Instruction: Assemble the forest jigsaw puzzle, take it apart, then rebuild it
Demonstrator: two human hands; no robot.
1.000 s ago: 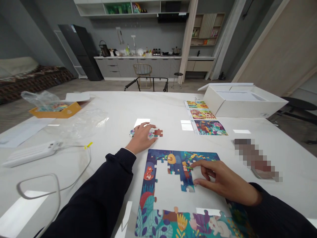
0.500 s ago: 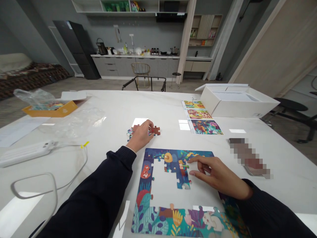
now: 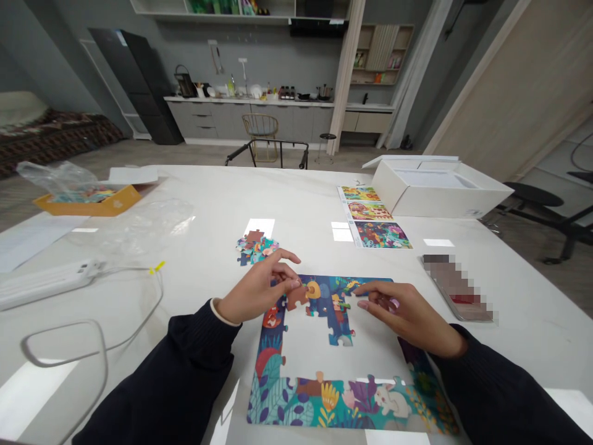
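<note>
My left hand point(image 3: 259, 287) pinches a brown puzzle piece point(image 3: 297, 298) over the upper left of the jigsaw puzzle point(image 3: 308, 411). The puzzle's colourful border is joined around a gap where white tabletop shows. A joined strip of pieces point(image 3: 340, 321) reaches down into that gap from the top edge. My right hand point(image 3: 398, 312) rests at the puzzle's upper right, index finger and thumb apart, fingertips by the strip; it covers part of the right border. Beyond my left hand lies a pile of loose pieces point(image 3: 256, 247), brown and multicoloured.
Printed picture sheets point(image 3: 377, 235) lie before a white box point(image 3: 430, 191) at the back right. A phone point(image 3: 456, 290), partly blurred, is on the right. Leftward are a power strip point(image 3: 50, 281) with a looping cable, clear plastic wrap, and a yellow box point(image 3: 88, 203).
My left hand has come back from the loose pile toward the puzzle, carrying a brown piece. My right hand stays near the upper right of the puzzle.
</note>
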